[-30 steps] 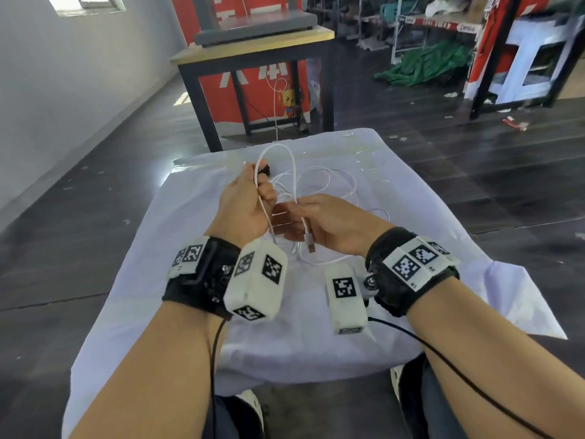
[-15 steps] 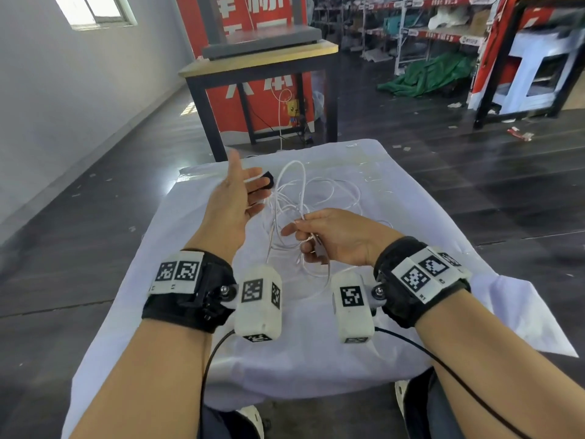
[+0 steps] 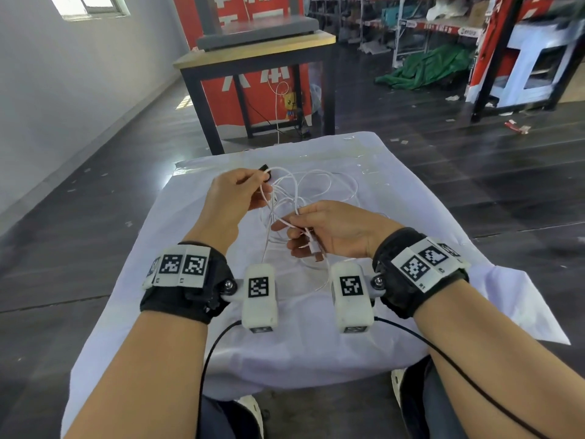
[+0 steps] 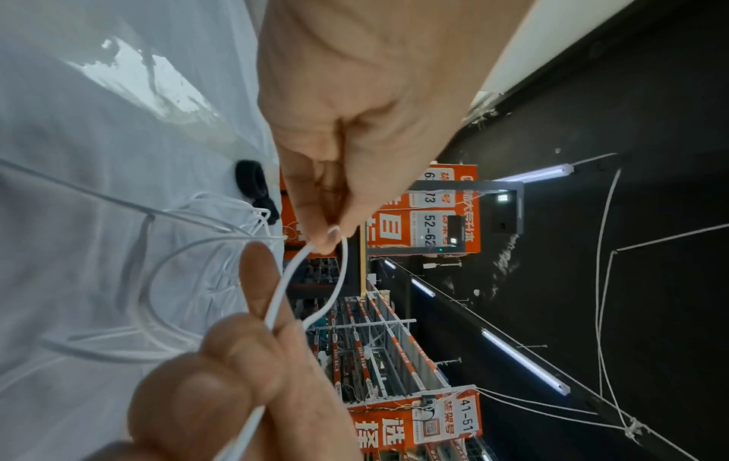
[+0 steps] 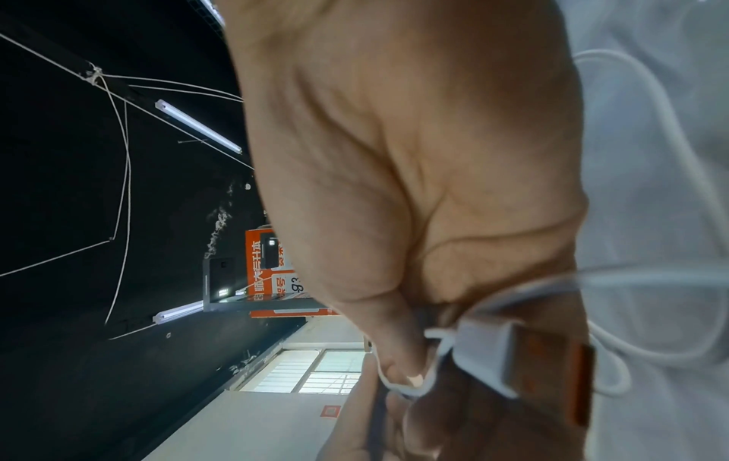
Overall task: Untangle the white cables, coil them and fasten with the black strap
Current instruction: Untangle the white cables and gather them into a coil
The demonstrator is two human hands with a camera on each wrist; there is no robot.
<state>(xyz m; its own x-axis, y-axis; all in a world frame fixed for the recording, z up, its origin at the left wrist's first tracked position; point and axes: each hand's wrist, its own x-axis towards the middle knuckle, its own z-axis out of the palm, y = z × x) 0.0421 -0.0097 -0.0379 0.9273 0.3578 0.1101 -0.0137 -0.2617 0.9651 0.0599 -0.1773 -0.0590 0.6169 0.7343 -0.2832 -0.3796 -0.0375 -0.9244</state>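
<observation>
The white cables [image 3: 311, 188], thin, limp and light, lie tangled over the cloth-covered table [image 3: 411, 198]. A strand is pinched by the left hand [image 3: 234, 198], which half a second earlier was spread open; the USB-plug [image 3: 316, 250] end is pinched by the right hand [image 3: 332, 229]. The black strap [image 3: 265, 171] is best taken last.

The white-covered counter [image 3: 164, 296] lies bare along its left edge, its right side and the near strip below the wrists. Its middle is taken up by loose loops of the white cables [image 3: 329, 188], which spread from between the left hand [image 3: 234, 201] and right hand [image 3: 335, 229] toward the far edge. The black strap [image 3: 264, 172] lies just beyond the left hand's fingertips.
</observation>
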